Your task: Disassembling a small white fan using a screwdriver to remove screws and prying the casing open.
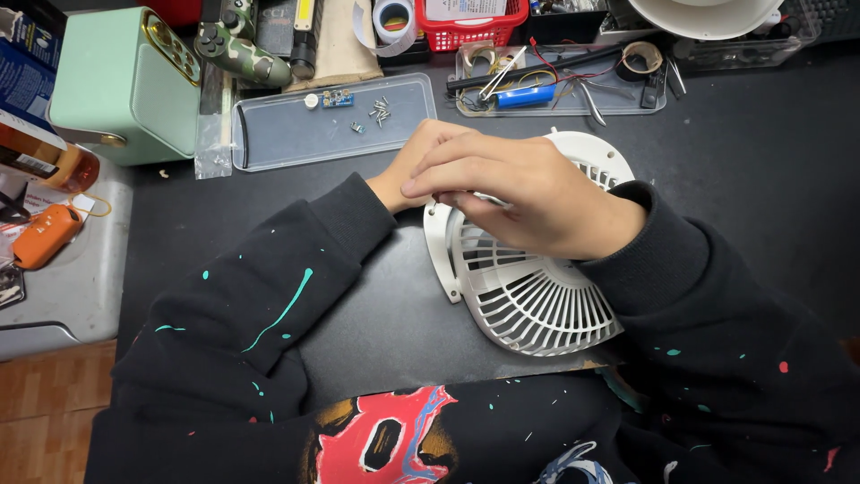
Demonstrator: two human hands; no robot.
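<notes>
A white round fan grille (537,300) lies flat on the black desk mat (761,179) in front of me. My right hand (537,202) rests over its upper left part, fingers closed on a thin silvery tool (488,199) whose tip just shows. My left hand (412,166) sits at the grille's top left rim, mostly covered by my right hand; its grip is hidden. Both arms wear black sleeves with paint flecks.
Behind the hands lies a clear tray (296,134) with small screws (380,109) and a little blue circuit board (338,98). A second tray (654,99) holds tools, wires and a blue cylinder. A mint green box (116,85) stands at far left, beside a camouflage game controller (240,49).
</notes>
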